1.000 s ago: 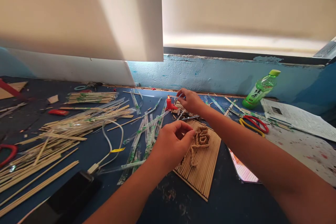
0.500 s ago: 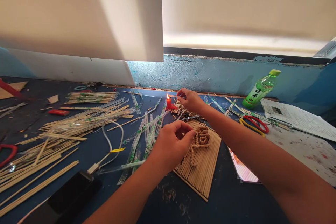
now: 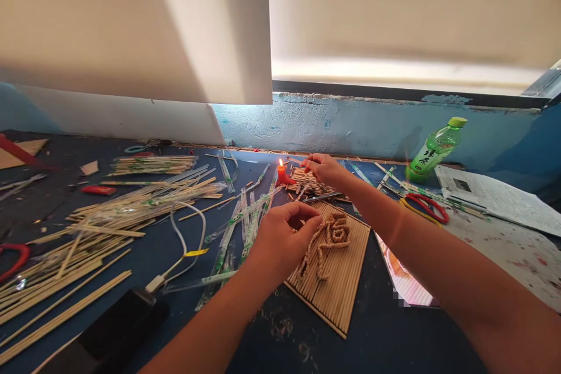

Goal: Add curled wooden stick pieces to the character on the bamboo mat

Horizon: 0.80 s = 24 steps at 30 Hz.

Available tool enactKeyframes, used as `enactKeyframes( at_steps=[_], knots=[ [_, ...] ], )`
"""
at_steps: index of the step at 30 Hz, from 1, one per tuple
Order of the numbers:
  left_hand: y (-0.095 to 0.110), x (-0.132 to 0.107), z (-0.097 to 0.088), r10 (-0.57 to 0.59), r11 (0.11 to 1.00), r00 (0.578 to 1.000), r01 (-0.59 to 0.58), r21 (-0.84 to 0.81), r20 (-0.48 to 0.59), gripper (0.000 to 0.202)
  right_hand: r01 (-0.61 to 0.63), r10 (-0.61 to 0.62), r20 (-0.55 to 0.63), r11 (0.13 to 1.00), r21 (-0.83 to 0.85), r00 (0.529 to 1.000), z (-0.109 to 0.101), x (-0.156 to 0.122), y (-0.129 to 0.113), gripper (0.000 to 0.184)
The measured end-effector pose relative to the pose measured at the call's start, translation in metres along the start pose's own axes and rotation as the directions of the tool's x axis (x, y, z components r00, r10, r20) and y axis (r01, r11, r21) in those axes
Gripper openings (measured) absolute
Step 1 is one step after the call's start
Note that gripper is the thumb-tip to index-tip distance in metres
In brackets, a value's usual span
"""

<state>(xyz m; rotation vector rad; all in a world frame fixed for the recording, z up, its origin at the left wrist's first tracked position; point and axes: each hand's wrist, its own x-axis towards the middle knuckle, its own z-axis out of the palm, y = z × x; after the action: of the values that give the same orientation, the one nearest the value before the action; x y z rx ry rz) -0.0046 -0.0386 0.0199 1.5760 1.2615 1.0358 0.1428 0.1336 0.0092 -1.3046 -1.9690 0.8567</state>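
Observation:
My right hand (image 3: 322, 169) pinches a thin pale stick (image 3: 295, 160), its tip just right of the flame of a lit red candle (image 3: 281, 172). The candle stands in a pool of red wax. My left hand (image 3: 287, 232) is closed, thumb and fingertips together, over the left part of a panel of thin wooden sticks (image 3: 346, 280). Whatever those fingertips hold, if anything, is hidden. Beside them on the panel lies a raised spiral shape (image 3: 338, 232) of small tan pieces, with lines of pieces trailing below it.
Wooden sticks (image 3: 105, 228) and clear wrappers (image 3: 245, 222) are spread on the left. A white cable (image 3: 205, 228) runs to a black device (image 3: 109, 327). On the right are red-and-yellow scissors (image 3: 427, 207), a green bottle (image 3: 433, 149), printed paper (image 3: 504, 196) and a phone-like screen (image 3: 401, 274).
My right hand has drawn back a little to the right from the flame, with the stick still in it. My left hand has shifted slightly left, showing more of the panel.

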Motion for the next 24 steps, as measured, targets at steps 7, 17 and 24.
enactKeyframes(
  at_steps=[7, 17, 24],
  knots=[
    [0.007, 0.007, -0.009, -0.095, 0.991, 0.982, 0.077, -0.113, -0.161, 0.016, -0.019, 0.017, -0.075, 1.0, -0.023, 0.997, -0.038, -0.043, 0.019, 0.018],
    [-0.016, 0.018, -0.009, -0.107, 0.962, 0.949, 0.024, -0.272, -0.298, 0.027, 0.069, -0.069, 0.028, 0.997, 0.026, 0.997, -0.06, -0.135, -0.002, 0.024],
    [-0.016, 0.018, -0.005, -0.103, 0.964, 0.956, 0.028, -0.265, -0.276, 0.025, 0.148, -0.145, 0.058, 0.988, -0.051, 0.988, -0.045, -0.141, -0.011, 0.018]
  ],
)
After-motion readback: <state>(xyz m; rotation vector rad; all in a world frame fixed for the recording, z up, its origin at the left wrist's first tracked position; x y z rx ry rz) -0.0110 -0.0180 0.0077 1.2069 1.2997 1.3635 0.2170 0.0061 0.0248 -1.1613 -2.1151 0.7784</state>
